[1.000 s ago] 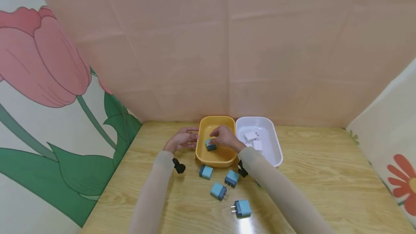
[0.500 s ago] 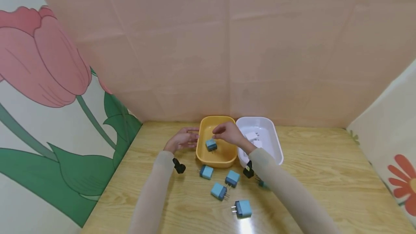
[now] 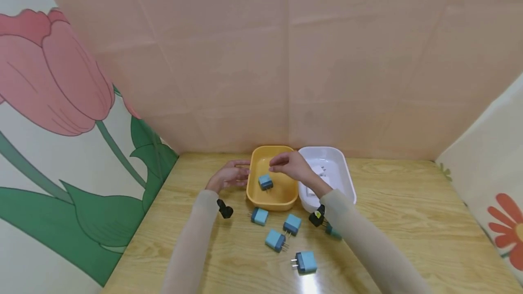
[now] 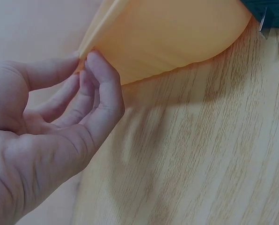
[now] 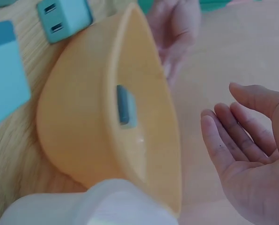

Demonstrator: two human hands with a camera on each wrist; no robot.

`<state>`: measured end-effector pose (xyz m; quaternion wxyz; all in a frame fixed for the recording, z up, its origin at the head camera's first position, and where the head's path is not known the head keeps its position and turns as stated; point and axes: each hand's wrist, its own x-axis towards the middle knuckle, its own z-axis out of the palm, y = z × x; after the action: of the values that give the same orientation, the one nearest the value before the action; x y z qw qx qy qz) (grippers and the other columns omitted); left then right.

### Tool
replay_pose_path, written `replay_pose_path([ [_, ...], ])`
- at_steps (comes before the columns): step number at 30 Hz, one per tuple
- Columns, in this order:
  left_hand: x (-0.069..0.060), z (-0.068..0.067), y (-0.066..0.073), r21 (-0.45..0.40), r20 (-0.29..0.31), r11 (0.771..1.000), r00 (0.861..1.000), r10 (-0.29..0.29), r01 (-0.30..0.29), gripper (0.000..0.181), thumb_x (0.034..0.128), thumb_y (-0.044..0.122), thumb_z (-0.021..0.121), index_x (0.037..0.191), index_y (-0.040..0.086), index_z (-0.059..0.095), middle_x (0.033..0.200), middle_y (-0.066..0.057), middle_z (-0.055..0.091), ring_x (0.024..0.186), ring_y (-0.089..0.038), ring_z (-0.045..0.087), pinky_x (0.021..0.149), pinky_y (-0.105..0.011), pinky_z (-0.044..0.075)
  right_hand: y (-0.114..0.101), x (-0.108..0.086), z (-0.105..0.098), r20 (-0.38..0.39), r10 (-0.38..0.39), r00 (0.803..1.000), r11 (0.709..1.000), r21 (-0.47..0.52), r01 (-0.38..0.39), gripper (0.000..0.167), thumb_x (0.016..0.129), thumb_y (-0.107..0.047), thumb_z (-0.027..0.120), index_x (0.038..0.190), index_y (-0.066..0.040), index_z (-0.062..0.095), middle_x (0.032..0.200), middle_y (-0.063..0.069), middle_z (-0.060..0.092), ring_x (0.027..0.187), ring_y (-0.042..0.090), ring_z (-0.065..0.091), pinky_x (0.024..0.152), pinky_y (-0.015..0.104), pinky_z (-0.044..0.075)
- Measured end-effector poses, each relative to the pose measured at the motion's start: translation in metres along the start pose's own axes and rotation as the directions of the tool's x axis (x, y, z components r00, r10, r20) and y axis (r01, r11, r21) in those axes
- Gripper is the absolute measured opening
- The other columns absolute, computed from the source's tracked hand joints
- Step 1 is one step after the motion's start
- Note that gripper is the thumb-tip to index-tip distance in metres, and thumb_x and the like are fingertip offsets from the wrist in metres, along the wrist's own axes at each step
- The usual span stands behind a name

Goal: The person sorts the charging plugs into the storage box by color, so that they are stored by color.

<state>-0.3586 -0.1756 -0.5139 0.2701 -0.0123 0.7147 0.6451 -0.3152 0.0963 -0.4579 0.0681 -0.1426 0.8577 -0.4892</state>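
My left hand (image 3: 228, 176) is beside the left wall of the orange bin (image 3: 273, 204), its fingertips touching the outer side, as the left wrist view shows. Inside that bin lies one blue charger (image 3: 265, 182), a two-tone plug block with two prongs. Above the bin's right part hovers my right hand (image 3: 293, 166), fingers loosely curved and thumb apart, holding nothing. The right wrist view also shows this hand (image 5: 249, 136) away from the bin, with the charger (image 5: 125, 107) lying inside it.
To the right, against the orange bin, stands a white bin (image 3: 349, 189) with white chargers (image 3: 316, 170), partly covered by my right forearm. Several blue chargers lie in front on the wooden table: a left one (image 3: 259, 216), a near one (image 3: 306, 262), and one partly behind my sleeve (image 3: 333, 231).
My right hand has let go of the blue charger in the orange bin and moved slightly up and right. The left hand has stayed in place.
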Motion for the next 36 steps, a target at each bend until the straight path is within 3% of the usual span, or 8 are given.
replay_pose_path([
  [7, -0.002, -0.002, 0.0, -0.006, -0.01, 1.0, 1.0, 0.01, -0.01, 0.049, 0.1028, 0.007, 0.064, 0.151, 0.012, 0.055, 0.124, -0.015, 0.074, 0.101, -0.018, 0.071, 0.084, -0.033, 0.062, -0.005, -0.009, -0.008, 0.017, -0.049, 0.999, 0.997, 0.052, 0.048, 0.025, 0.092, -0.023, 0.082, 0.113, -0.008, 0.079, 0.108, 0.008, 0.081, 0.096, 0.016, 0.076, 0.088, 0.034, 0.062],
  [20, 0.002, -0.001, -0.001, -0.041, -0.001, 0.999, 1.0, 0.001, -0.001, 0.049, 0.1018, 0.002, 0.062, 0.15, 0.01, 0.054, 0.128, -0.02, 0.072, 0.104, -0.021, 0.071, 0.079, -0.032, 0.062, -0.016, -0.046, -0.021, 0.078, -0.009, 0.997, 0.986, 0.168, -0.005, 0.029, 0.091, -0.025, 0.084, 0.116, -0.01, 0.078, 0.111, 0.006, 0.08, 0.1, 0.015, 0.076, 0.095, 0.034, 0.061],
  [25, 0.0, 0.0, 0.0, -0.036, 0.011, 0.999, 1.0, 0.009, -0.009, 0.049, 0.103, 0.003, 0.06, 0.151, 0.009, 0.052, 0.126, -0.018, 0.072, 0.104, -0.021, 0.07, 0.084, -0.034, 0.061, -0.015, -0.061, -0.024, 0.107, 0.008, 0.994, 0.982, 0.188, -0.028, 0.031, 0.091, -0.026, 0.084, 0.117, -0.01, 0.077, 0.114, 0.005, 0.08, 0.102, 0.014, 0.075, 0.095, 0.031, 0.061],
  [30, -0.003, 0.004, 0.0, -0.038, 0.015, 0.999, 1.0, 0.004, -0.003, 0.05, 0.1037, 0.005, 0.061, 0.153, 0.01, 0.051, 0.129, -0.017, 0.071, 0.107, -0.021, 0.069, 0.09, -0.036, 0.06, -0.01, -0.076, -0.027, 0.134, -0.024, 0.991, 0.982, 0.19, -0.001, 0.029, 0.092, -0.021, 0.083, 0.117, -0.007, 0.076, 0.113, 0.008, 0.08, 0.1, 0.015, 0.076, 0.089, 0.025, 0.061],
  [36, -0.003, 0.006, 0.0, -0.048, 0.006, 0.999, 1.0, -0.007, 0.007, 0.051, 0.103, 0.003, 0.061, 0.153, 0.009, 0.051, 0.132, -0.02, 0.07, 0.106, -0.021, 0.069, 0.085, -0.033, 0.06, -0.003, -0.094, -0.03, 0.173, -0.079, 0.982, 0.981, 0.188, 0.046, 0.026, 0.093, -0.015, 0.08, 0.115, -0.002, 0.076, 0.11, 0.013, 0.08, 0.096, 0.013, 0.076, 0.084, 0.022, 0.062],
])
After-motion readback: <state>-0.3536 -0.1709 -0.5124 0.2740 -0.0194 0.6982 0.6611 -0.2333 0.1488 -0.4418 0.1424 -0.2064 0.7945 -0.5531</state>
